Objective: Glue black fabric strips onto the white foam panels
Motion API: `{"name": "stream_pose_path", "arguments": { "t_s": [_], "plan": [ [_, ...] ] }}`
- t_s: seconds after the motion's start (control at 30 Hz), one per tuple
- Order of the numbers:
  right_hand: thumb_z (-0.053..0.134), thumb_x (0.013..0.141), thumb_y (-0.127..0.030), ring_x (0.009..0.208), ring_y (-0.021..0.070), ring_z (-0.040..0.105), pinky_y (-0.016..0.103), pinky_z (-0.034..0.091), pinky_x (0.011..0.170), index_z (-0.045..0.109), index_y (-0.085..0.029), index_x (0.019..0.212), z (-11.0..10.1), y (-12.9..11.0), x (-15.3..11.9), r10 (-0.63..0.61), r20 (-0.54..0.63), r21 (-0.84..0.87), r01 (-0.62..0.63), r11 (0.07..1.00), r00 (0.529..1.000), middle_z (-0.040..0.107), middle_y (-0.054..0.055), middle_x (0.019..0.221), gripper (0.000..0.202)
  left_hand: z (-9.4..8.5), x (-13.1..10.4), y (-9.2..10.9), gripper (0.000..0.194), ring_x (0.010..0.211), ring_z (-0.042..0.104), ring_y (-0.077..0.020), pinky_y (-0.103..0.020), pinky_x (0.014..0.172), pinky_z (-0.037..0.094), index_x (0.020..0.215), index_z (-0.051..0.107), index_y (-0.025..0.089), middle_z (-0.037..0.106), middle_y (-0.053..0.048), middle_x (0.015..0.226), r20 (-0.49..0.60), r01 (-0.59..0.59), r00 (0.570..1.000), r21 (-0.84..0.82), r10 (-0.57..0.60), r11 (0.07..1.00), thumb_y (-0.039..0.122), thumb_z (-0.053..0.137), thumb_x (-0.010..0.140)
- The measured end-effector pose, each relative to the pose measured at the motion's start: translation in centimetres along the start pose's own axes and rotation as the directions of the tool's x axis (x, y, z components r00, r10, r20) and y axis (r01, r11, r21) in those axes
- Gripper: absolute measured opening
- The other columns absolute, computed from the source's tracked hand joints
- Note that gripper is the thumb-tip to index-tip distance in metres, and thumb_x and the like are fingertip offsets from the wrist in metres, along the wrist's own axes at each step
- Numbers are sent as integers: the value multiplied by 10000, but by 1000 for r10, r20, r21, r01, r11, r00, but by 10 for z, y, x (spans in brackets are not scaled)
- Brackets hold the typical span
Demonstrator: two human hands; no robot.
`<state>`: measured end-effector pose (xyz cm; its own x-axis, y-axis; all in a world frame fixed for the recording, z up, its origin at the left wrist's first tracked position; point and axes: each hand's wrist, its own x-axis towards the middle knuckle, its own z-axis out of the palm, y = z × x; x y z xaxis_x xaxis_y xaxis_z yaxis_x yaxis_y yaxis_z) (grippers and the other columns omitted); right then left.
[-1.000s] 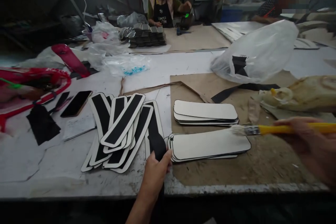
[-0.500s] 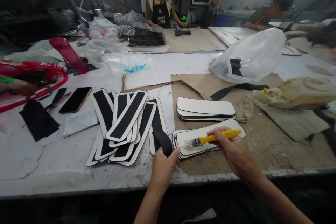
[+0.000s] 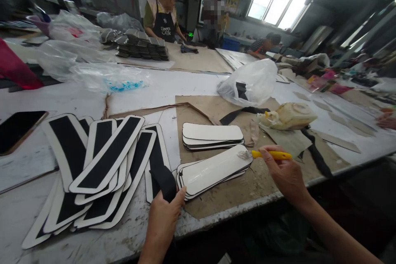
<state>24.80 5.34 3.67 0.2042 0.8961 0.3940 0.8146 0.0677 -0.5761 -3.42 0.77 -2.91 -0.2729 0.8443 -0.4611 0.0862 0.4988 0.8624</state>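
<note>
My right hand (image 3: 283,169) is closed around the yellow handle of a brush (image 3: 272,155). The bristles touch the right end of the top white panel (image 3: 213,169), which has a wet sheen and lies on a slightly fanned stack. Pinched in my left hand (image 3: 165,216) is a black strip (image 3: 164,181), with the thumb at the panel's left end. Behind this stack lies another pile of white panels (image 3: 213,132). To the left, white pieces with black centres (image 3: 108,154) overlap in a loose heap.
A phone (image 3: 20,130) lies at the far left. Beyond the panels are a plastic bag (image 3: 253,82), a yellowish container (image 3: 289,116) and crumpled clear plastic (image 3: 105,77). Stacked dark pieces (image 3: 142,45) lie near a person in an apron (image 3: 163,20) across the table.
My right hand has moved the brush from the left part of the top panel to its right end. My left hand still holds the black strip. The view has turned right and tilted.
</note>
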Motion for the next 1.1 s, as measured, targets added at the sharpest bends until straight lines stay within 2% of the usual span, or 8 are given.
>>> {"name": "stream_pose_path", "arguments": {
  "t_s": [0.13,0.33,0.43,0.6,0.67,0.77,0.93,1.1],
  "plan": [
    [517,856,-309,868,216,599,354,482,778,607,-199,880,1,-2,-4,-233,-44,23,234,972,972,634,72,882,144,-1,0,-2,364,406,412,-120,-241,411,306,639,573,166,535,17,474,-5,-3,1000,-7,3,1000,524,641,648],
    [540,821,-135,872,220,584,383,495,800,618,-216,916,24,-29,-37,-479,85,85,473,877,874,630,76,850,148,2,-1,-2,371,405,419,-122,-249,415,313,605,574,159,546,9,479,-46,3,999,-18,-4,1000,518,668,627],
    [514,826,-83,869,200,584,356,510,775,589,-220,971,34,-55,-57,-492,109,301,443,844,864,622,70,867,213,1,-2,-2,373,405,425,-127,-249,409,320,636,582,157,550,8,479,-41,4,999,-46,-5,999,518,672,623],
    [511,853,-151,872,197,612,338,526,760,606,-219,927,49,-82,-71,-271,120,566,158,809,955,643,60,874,139,0,-5,0,357,392,430,-127,-245,396,323,709,601,148,557,10,482,-27,-19,999,-62,18,998,491,667,633],
    [521,858,-209,866,194,622,324,530,759,621,-216,891,54,-78,-68,-176,161,565,55,823,971,652,54,870,106,1,-5,1,332,394,436,-124,-239,393,327,696,592,149,554,12,481,-34,-18,999,-84,15,996,468,665,639],
    [535,854,-265,868,197,623,328,524,774,632,-209,866,54,-57,-56,-122,156,470,35,882,980,652,52,866,113,2,-5,1,315,398,443,-119,-232,389,327,656,571,153,556,7,490,-36,-13,999,-86,10,996,456,658,647],
    [544,845,-292,897,214,610,384,497,830,623,-207,890,26,-12,-33,-191,14,242,182,953,981,648,66,907,124,1,-6,0,333,409,431,-112,-231,405,323,688,564,158,543,22,493,-14,-18,1000,-56,18,998,482,642,667],
    [545,841,-245,883,212,598,394,495,810,604,-217,902,5,8,-20,-306,-47,114,310,944,951,634,66,906,89,0,-4,-1,333,407,430,-119,-250,419,333,689,558,160,541,19,489,-29,-10,1000,-8,10,1000,484,634,678]
  ]
}}
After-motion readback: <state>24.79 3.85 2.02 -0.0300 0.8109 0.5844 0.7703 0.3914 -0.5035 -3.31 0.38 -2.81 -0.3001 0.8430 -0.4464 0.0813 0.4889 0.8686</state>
